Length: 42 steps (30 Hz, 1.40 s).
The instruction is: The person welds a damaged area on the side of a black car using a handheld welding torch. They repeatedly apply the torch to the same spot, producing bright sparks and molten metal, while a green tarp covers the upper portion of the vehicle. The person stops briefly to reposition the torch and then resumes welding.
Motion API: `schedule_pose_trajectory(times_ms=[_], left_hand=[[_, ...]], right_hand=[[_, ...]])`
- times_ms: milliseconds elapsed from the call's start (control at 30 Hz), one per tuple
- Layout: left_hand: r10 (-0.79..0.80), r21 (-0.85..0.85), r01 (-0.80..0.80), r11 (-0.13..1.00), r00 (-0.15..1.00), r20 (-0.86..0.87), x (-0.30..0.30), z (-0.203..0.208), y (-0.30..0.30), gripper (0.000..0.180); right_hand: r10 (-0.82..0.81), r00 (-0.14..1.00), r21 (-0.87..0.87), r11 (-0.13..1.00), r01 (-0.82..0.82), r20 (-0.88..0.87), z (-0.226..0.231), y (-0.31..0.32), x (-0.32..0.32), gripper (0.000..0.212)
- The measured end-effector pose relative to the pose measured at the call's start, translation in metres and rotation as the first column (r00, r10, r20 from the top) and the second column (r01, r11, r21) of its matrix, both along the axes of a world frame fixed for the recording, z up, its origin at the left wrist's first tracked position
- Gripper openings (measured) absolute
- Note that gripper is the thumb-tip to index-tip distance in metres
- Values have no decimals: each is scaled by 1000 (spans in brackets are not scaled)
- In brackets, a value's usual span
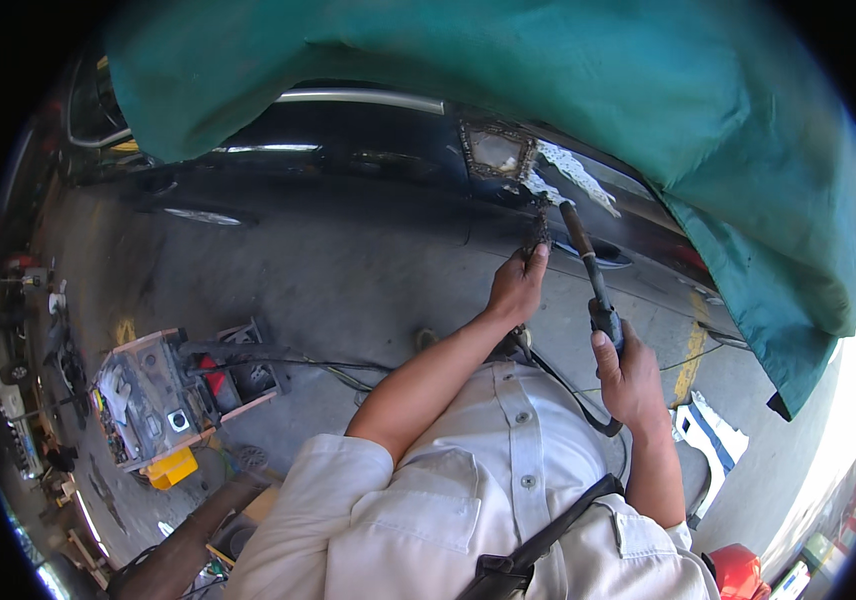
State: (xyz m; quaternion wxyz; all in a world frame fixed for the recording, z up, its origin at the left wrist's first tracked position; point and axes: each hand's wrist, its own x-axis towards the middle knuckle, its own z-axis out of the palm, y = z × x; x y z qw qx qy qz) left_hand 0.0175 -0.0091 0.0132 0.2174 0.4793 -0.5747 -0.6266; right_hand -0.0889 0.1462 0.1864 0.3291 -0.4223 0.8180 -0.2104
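My right hand (636,380) grips the dark handle of a welding gun (588,255), whose brownish nozzle points up toward the car. A black cable loops down from its lower end. My left hand (520,285) is closed around a small dark, rough-textured piece (540,233), too unclear to name, just left of the nozzle. Beyond both hands stands a dark car (348,185). Its side has a squarish patch (499,155) with a rough brown border, and ragged white material (576,175) lies beside it. The nozzle and the dark piece appear apart.
A green cover (748,130) drapes over the car and hangs down at right. A tool cart (153,390) with a yellow bin (170,467) stands at left. Cables (348,368) cross the floor; a white panel (713,440) lies at right.
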Motion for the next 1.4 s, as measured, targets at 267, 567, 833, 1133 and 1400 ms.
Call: schedule_pose_trajectory(times_ms=[267,567,833,1133,1400], left_hand=[[21,-132,-36,991,994,-112,-1,-11,2,45],[173,-23,-215,976,843,-509,-36,-111,3,41],[78,-165,-150,975,923,-376,-24,-87,1,42],[15,-138,-89,986,887,-462,-26,-98,-4,34],[99,-22,-127,992,857,-506,-30,-105,1,42]], right_hand=[[165,975,126,981,-147,-150,-2,-75,41,65],[149,970,125,984,-126,-193,-6,-98,62,68],[127,973,103,989,-109,-193,-12,-92,59,67],[137,963,93,989,-119,-230,-12,-102,61,69],[163,959,62,986,-153,-231,-14,-109,61,68]])
